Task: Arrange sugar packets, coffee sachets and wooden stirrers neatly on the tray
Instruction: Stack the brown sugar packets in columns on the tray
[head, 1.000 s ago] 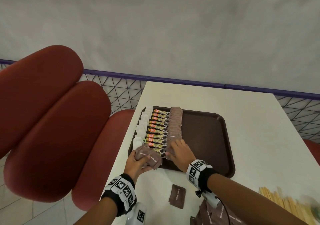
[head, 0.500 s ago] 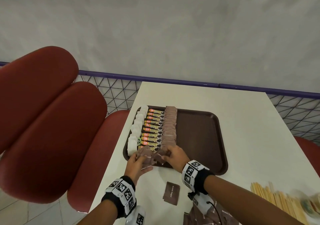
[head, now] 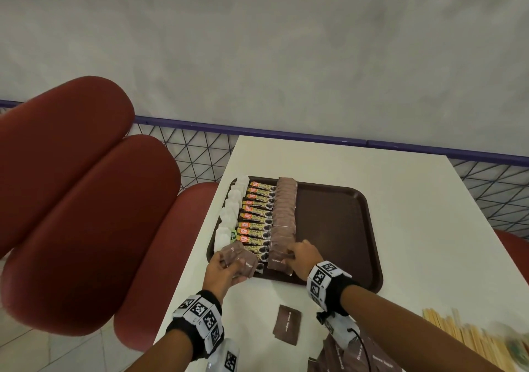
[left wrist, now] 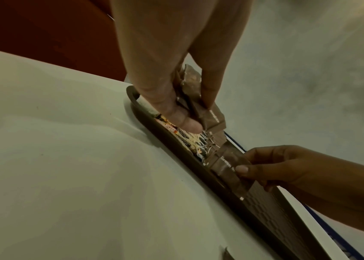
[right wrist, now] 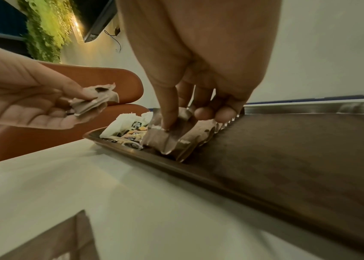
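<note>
A brown tray (head: 337, 228) holds a column of white packets (head: 232, 208), a column of coffee sachets (head: 257, 217) and a row of brown sugar packets (head: 284, 208). My left hand (head: 226, 268) hovers at the tray's near left corner and grips a bundle of brown sugar packets (head: 240, 258) between thumb and fingers (left wrist: 185, 123). My right hand (head: 303, 257) pinches one brown sugar packet (left wrist: 227, 163) at the near end of the brown row, its index finger (right wrist: 167, 112) pressing down on it. Wooden stirrers (head: 463, 334) lie on the table at the near right.
One loose brown packet (head: 287, 324) lies on the white table (head: 400, 200) between my wrists, and more are heaped at the bottom edge (head: 357, 357). The tray's right half is bare. Red padded seats (head: 86, 200) and a purple-railed mesh fence (head: 486, 188) border the table.
My right hand went from the brown row to the bundle in my left hand, then back to the row's near end with a packet. My left hand stayed in place.
</note>
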